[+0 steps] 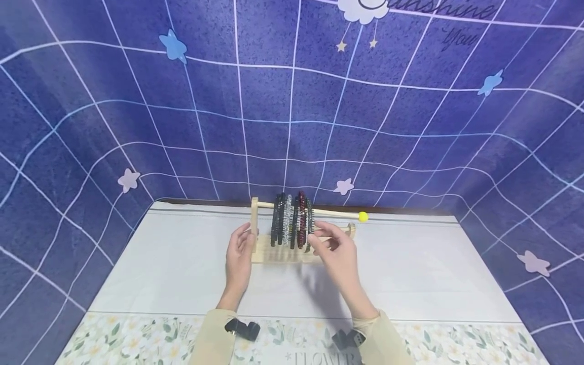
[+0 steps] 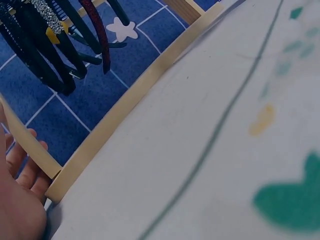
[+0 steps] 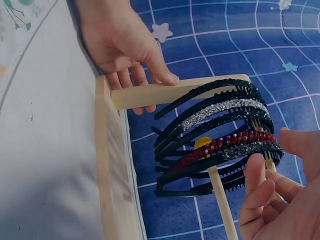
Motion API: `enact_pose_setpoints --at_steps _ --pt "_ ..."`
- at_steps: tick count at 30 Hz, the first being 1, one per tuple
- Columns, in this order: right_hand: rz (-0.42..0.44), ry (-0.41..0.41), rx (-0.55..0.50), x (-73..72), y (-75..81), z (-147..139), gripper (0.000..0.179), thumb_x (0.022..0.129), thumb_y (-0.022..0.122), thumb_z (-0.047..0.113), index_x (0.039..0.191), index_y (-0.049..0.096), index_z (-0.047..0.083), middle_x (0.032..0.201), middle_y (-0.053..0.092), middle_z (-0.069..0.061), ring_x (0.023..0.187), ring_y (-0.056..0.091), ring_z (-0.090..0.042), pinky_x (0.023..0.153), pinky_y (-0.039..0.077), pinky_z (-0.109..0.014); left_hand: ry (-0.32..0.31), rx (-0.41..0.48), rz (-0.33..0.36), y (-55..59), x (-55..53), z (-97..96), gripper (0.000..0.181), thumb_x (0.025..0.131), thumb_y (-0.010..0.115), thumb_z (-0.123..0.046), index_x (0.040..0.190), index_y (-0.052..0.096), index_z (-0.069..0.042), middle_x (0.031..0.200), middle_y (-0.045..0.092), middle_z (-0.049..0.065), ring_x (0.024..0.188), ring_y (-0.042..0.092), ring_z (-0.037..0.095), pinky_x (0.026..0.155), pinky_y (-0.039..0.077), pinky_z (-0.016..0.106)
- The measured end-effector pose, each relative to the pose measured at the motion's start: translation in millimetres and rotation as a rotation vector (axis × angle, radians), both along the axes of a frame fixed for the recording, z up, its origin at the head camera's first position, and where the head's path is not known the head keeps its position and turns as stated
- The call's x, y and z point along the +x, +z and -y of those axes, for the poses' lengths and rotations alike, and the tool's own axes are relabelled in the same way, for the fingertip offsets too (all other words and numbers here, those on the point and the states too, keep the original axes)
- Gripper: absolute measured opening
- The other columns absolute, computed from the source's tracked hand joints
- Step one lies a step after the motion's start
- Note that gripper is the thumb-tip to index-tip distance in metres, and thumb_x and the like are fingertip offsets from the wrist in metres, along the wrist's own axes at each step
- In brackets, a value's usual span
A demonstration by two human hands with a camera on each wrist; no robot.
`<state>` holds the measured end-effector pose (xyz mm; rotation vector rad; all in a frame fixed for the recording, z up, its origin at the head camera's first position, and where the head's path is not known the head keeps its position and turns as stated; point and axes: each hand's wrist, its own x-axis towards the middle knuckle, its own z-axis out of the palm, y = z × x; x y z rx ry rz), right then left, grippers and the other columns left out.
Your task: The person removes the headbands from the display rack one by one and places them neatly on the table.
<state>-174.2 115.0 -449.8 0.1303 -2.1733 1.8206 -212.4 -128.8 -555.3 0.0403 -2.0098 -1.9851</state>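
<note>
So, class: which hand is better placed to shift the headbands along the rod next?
Probably the right hand: it is at the headbands, on the side towards the yellow ball, while the left hand grips the wooden upright.

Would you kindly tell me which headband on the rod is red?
The beaded red headband, between the silver headband and the right hand; the others look dark or silver.
</note>
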Motion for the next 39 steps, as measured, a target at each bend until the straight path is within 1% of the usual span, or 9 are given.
enact_pose_setpoints --at_steps 3,7,11,15,19,26,32,35,39 --pt "0.007 0.01 0.004 -1.7 -0.1 0.9 0.038 0.096 0.088 0.008 0.131 0.077 0.0 0.103 0.08 -0.019 0.067 0.068 -0.007 0.056 0.055 -0.018 0.0 -0.003 0.001 0.7 0.1 -0.6 0.047 0.118 0.06 -0.035 0.159 0.055 -0.013 0.143 0.072 0.012 0.134 0.068 0.027 0.113 0.053 0.028" --pt "0.017 0.013 -0.006 -2.6 -1.0 1.1 0.038 0.095 0.089 0.005 0.131 0.077 0.0 0.1 0.08 -0.018 0.069 0.069 -0.009 0.058 0.055 -0.017 -0.001 -0.012 0.007 1.5 1.1 -0.9 0.045 0.117 0.061 -0.034 0.156 0.057 -0.013 0.142 0.073 0.01 0.133 0.068 0.022 0.11 0.054 0.022" --pt "0.009 0.024 -0.019 -3.1 -2.2 0.6 0.038 0.094 0.087 0.0 0.131 0.076 -0.001 0.098 0.079 -0.018 0.069 0.071 -0.012 0.062 0.06 -0.018 -0.008 -0.008 0.006 1.7 1.6 -0.8 0.044 0.117 0.061 -0.034 0.155 0.058 -0.012 0.142 0.073 0.01 0.133 0.067 0.02 0.111 0.053 0.02" --pt "-0.009 0.038 -0.023 -3.0 -2.5 0.8 0.037 0.094 0.085 -0.005 0.13 0.075 -0.004 0.097 0.078 -0.02 0.069 0.071 -0.009 0.065 0.062 -0.018 -0.017 -0.013 0.012 1.9 2.4 -0.7 0.046 0.117 0.059 -0.038 0.154 0.058 -0.011 0.144 0.072 0.01 0.136 0.067 0.021 0.111 0.053 0.018" --pt "-0.024 0.028 -0.019 -2.2 -0.8 1.6 0.033 0.093 0.085 -0.007 0.125 0.076 -0.005 0.097 0.077 -0.021 0.075 0.068 -0.008 0.07 0.059 -0.016 -0.016 -0.029 0.032 1.5 2.4 0.1 0.049 0.117 0.058 -0.043 0.154 0.057 -0.01 0.145 0.071 0.011 0.14 0.066 0.025 0.11 0.052 0.014" --pt "-0.051 0.004 0.012 -1.0 2.7 0.3 0.027 0.093 0.085 -0.007 0.118 0.077 -0.006 0.095 0.078 -0.02 0.077 0.067 -0.006 0.072 0.056 -0.016 -0.011 -0.015 0.039 1.4 1.4 0.7 0.05 0.117 0.058 -0.042 0.153 0.058 -0.007 0.145 0.071 0.013 0.14 0.065 0.027 0.109 0.052 0.014" --pt "-0.083 -0.02 0.049 -0.6 5.3 -4.3 0.023 0.094 0.084 -0.005 0.116 0.078 -0.005 0.094 0.079 -0.019 0.078 0.068 -0.007 0.071 0.056 -0.017 -0.022 -0.02 0.042 2.3 1.4 1.4 0.052 0.117 0.057 -0.045 0.153 0.058 -0.007 0.145 0.07 0.013 0.141 0.065 0.027 0.111 0.051 0.014" --pt "-0.091 -0.029 0.053 -0.9 6.9 -6.9 0.022 0.095 0.083 -0.005 0.117 0.077 -0.006 0.094 0.079 -0.02 0.078 0.068 -0.006 0.071 0.056 -0.017 -0.025 -0.028 0.051 2.2 1.2 1.9 0.053 0.117 0.056 -0.047 0.154 0.058 -0.009 0.147 0.07 0.012 0.143 0.064 0.026 0.111 0.051 0.014" --pt "-0.1 -0.041 0.042 -1.7 8.7 -10.5 0.023 0.095 0.083 -0.007 0.117 0.077 -0.007 0.094 0.078 -0.021 0.078 0.067 -0.005 0.071 0.056 -0.016 -0.027 -0.027 0.054 2.1 0.7 2.0 0.053 0.117 0.056 -0.048 0.154 0.057 -0.009 0.148 0.069 0.012 0.143 0.064 0.026 0.114 0.052 0.018"
